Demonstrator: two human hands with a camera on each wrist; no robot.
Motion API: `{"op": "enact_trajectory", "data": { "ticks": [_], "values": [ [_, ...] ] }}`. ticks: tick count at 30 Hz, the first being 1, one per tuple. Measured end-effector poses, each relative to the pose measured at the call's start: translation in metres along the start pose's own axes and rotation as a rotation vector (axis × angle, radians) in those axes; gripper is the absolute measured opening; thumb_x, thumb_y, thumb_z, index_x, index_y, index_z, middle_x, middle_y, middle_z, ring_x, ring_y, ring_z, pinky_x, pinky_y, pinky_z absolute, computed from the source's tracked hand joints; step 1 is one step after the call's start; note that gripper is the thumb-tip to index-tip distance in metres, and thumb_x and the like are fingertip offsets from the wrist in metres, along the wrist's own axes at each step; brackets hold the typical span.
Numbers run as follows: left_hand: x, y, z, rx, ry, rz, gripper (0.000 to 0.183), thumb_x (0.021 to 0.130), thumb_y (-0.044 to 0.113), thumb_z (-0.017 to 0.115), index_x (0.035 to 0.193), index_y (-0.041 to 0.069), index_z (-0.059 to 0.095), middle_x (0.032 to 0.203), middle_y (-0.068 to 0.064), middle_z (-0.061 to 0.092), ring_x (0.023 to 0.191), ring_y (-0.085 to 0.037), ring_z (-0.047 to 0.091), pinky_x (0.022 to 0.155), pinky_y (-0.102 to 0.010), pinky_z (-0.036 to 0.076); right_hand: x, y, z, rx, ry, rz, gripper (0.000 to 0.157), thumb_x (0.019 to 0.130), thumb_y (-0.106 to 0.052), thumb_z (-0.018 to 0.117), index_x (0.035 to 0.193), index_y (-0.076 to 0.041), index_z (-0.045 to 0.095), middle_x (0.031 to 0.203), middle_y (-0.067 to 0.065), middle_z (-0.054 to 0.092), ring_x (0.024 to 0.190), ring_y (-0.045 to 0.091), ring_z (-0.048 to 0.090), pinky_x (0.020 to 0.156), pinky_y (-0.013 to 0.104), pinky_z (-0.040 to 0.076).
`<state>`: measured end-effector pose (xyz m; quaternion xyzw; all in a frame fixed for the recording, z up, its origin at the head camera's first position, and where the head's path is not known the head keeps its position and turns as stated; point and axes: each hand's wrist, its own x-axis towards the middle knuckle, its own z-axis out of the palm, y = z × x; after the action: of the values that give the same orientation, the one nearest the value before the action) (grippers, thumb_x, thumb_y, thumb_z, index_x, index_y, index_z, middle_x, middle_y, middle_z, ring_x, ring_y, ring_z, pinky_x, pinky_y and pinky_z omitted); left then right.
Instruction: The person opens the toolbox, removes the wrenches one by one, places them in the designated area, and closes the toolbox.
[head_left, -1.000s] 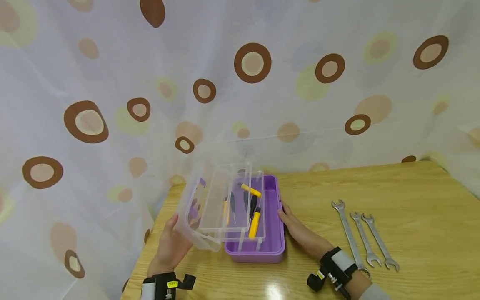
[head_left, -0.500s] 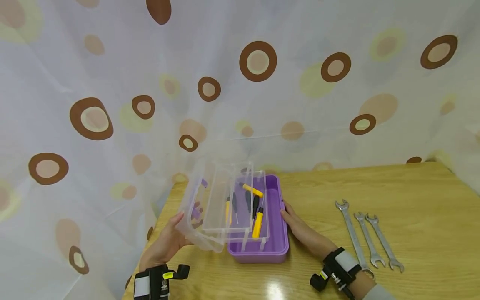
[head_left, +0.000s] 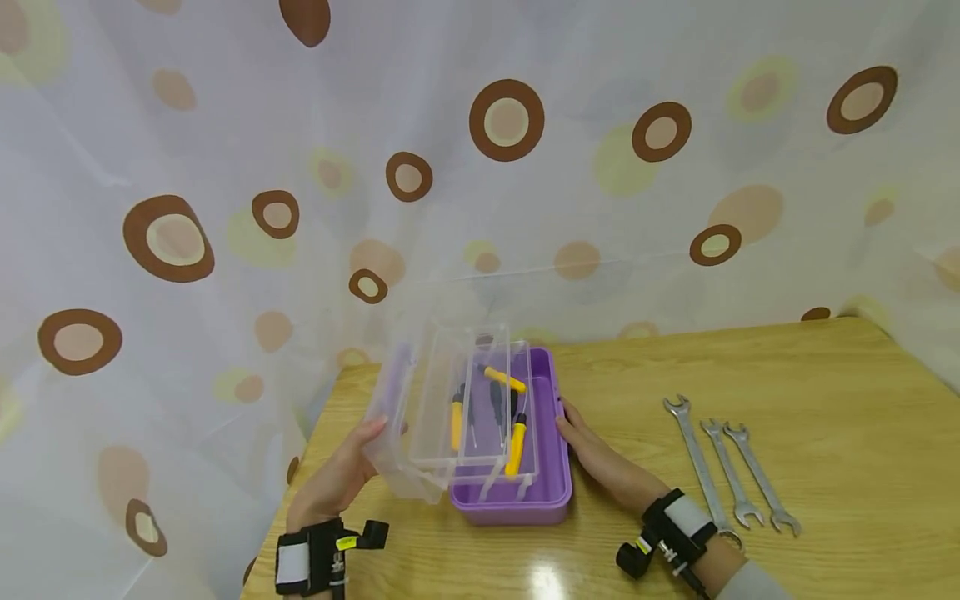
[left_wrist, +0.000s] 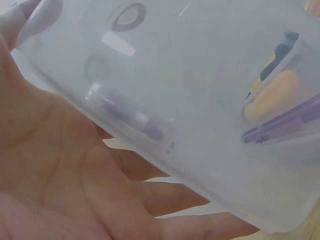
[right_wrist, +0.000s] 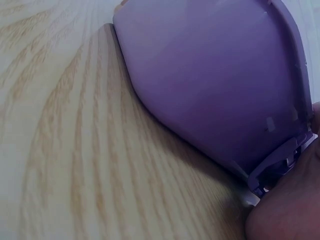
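Note:
A purple toolbox (head_left: 551, 467) stands on the wooden table. My left hand (head_left: 337, 471) grips the edge of its raised clear lid (head_left: 393, 417), thumb on one face and fingers behind it. In the left wrist view, the fingers (left_wrist: 175, 197) reach along the lid's far side. Clear trays (head_left: 461, 458) spread over the left of the box. Yellow screwdrivers (head_left: 516, 446) and dark-handled screwdrivers (head_left: 497, 402) show in or through them. My right hand (head_left: 596, 454) rests against the box's right side, by a purple latch (right_wrist: 280, 160) in the right wrist view; its fingertips are partly hidden.
Three metal wrenches, a large wrench (head_left: 697, 462), a middle wrench (head_left: 731, 475) and another wrench (head_left: 761, 479), lie on the table (head_left: 847, 417) to the right. A patterned curtain (head_left: 570, 200) hangs behind and to the left.
My left hand has tipped the clear lid a little to the right, over the toolbox, and its trays have shifted slightly with it. The right hand stays against the box.

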<state>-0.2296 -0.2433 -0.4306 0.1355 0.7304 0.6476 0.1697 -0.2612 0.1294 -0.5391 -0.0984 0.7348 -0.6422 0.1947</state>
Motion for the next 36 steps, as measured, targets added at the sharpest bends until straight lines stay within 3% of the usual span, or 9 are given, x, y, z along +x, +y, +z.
{"op": "enact_trajectory", "data": {
  "ticks": [9, 16, 24, 30, 36],
  "values": [
    [-0.0012, 0.0003, 0.0041, -0.002, 0.044, -0.029, 0.077, 0.105, 0.047, 0.038, 0.166, 0.014, 0.006, 0.166, -0.021, 0.018, 0.153, -0.048, 0.023, 0.116, -0.052, 0.035, 0.0019, -0.0012, 0.0026, 0.005, -0.006, -0.015, 0.067, 0.113, -0.054, 0.023, 0.169, -0.03, -0.006, 0.177, 0.003, -0.012, 0.161, 0.029, -0.014, 0.126, 0.062, -0.004],
    [-0.0011, 0.0033, 0.0055, 0.002, 0.039, -0.04, 0.079, 0.105, 0.048, 0.038, 0.168, 0.015, 0.002, 0.172, -0.017, 0.009, 0.158, -0.045, 0.015, 0.123, -0.06, 0.024, 0.0008, -0.0038, 0.002, -0.022, -0.01, -0.029, 0.066, 0.114, -0.054, 0.021, 0.169, -0.031, -0.008, 0.176, 0.003, -0.012, 0.161, 0.028, -0.014, 0.127, 0.061, -0.005],
    [0.0025, 0.0035, 0.0066, 0.039, -0.055, -0.048, 0.072, 0.107, 0.053, 0.032, 0.166, 0.016, 0.013, 0.156, -0.03, 0.036, 0.141, -0.041, 0.042, 0.11, -0.049, 0.04, 0.0021, -0.0014, 0.0015, -0.029, -0.007, -0.038, 0.067, 0.114, -0.053, 0.022, 0.169, -0.03, -0.008, 0.176, 0.004, -0.012, 0.161, 0.029, -0.014, 0.127, 0.06, -0.004],
    [0.0031, 0.0026, 0.0099, 0.033, -0.053, -0.044, 0.074, 0.106, 0.054, 0.036, 0.168, 0.022, 0.008, 0.161, -0.026, 0.032, 0.145, -0.041, 0.037, 0.114, -0.055, 0.036, 0.0017, -0.0022, 0.002, -0.022, -0.007, -0.022, 0.066, 0.114, -0.053, 0.021, 0.169, -0.031, -0.009, 0.176, 0.003, -0.013, 0.161, 0.029, -0.015, 0.126, 0.061, -0.004],
    [0.0054, 0.0012, 0.0089, 0.033, -0.083, 0.0, 0.075, 0.104, 0.056, 0.043, 0.165, 0.023, 0.015, 0.155, -0.021, 0.038, 0.14, -0.043, 0.041, 0.107, -0.053, 0.043, 0.0016, -0.0028, 0.0011, -0.026, -0.008, -0.026, 0.067, 0.114, -0.053, 0.022, 0.169, -0.03, -0.009, 0.176, 0.004, -0.013, 0.161, 0.03, -0.014, 0.127, 0.06, -0.004]
  ]
}}
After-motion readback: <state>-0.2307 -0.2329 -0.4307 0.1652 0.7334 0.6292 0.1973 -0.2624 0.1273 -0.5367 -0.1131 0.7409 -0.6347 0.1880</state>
